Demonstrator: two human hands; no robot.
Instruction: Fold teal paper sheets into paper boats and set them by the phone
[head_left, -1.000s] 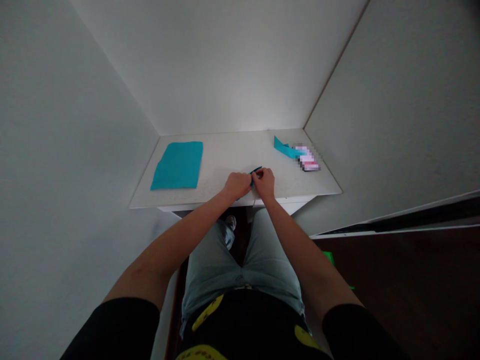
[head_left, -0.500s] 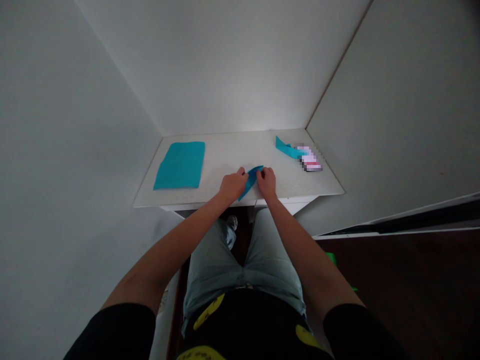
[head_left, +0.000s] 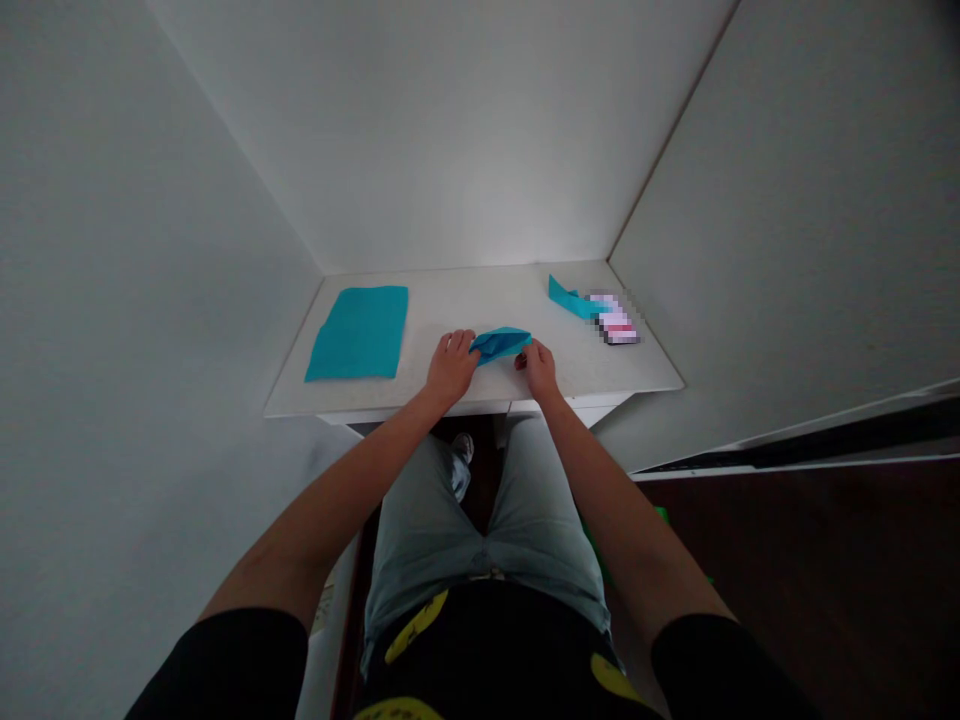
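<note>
A small folded piece of teal paper lies on the white table near its front edge. My left hand pinches its left end. My right hand pinches its right end. The paper stretches flat between the two hands, low over the tabletop. Both arms reach forward from the bottom of the view over my lap.
A flat teal sheet lies at the table's left side. Another folded teal piece sits at the back right beside a blurred-out pink and white object. White walls close in the table on three sides. Dark floor shows at the right.
My hands moved apart from each other. The teal piece, first bunched between my fingers, has opened out and now lies stretched sideways between both hands.
</note>
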